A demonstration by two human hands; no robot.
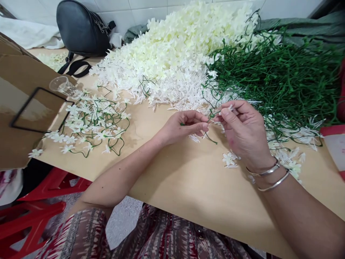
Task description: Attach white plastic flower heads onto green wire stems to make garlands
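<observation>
Over the middle of the table, my left hand [185, 126] pinches a thin green artificial stem [211, 138], whose lower end pokes out below the fingers. Close beside it on the right, my right hand [242, 129] holds a small white piece [230, 108] between thumb and forefinger; most of it is covered, so its exact kind is unclear. The fingertips of both hands nearly meet at the stem's top. Behind them lies a heap of white artificial blossoms [172, 50], with a pile of green stems [285, 79] to its right. A loose white flower [229, 158] rests below my right hand.
Flowers joined to stems [94, 118] lie at the left of the table [188, 187]. Beyond them are a clear plastic cup [61, 85], a cardboard box [27, 93] and a black bag [81, 30]. Red stools [37, 216] stand at lower left.
</observation>
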